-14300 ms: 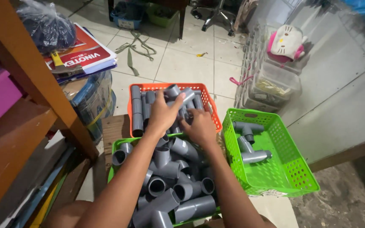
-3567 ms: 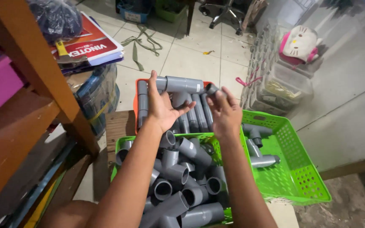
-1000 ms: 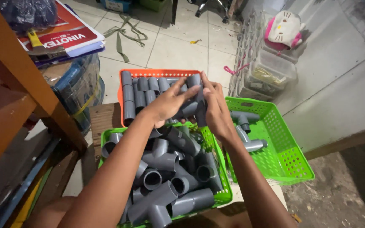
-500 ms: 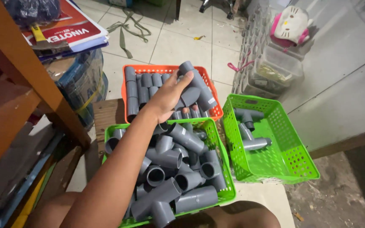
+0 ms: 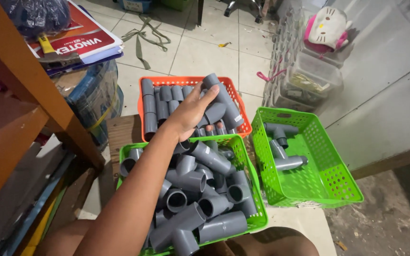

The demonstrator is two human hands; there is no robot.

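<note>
My left hand (image 5: pixel 191 112) reaches over the orange basket (image 5: pixel 189 80) and is closed on a long grey pipe piece (image 5: pixel 225 102) that lies slanted above the row of grey pipe pieces (image 5: pixel 166 93) inside. My forearm crosses the nearer green basket (image 5: pixel 258 208), which is heaped with several grey tee and elbow fittings (image 5: pixel 200 180). A second green basket (image 5: pixel 330 187) on the right holds a few grey tee fittings (image 5: pixel 288 162). My right hand is out of view.
A wooden shelf post (image 5: pixel 34 80) stands at the left beside a blue wrapped bundle (image 5: pixel 93 99) topped with a red and white printed sheet (image 5: pixel 79 40). Clear plastic boxes (image 5: pixel 309 78) and a white and pink cat-shaped bag (image 5: pixel 326 26) sit at the back right on the tiled floor.
My right hand, over the baskets a second ago, has dropped out of view. My left hand stays over the orange basket, holding the grey pipe piece.
</note>
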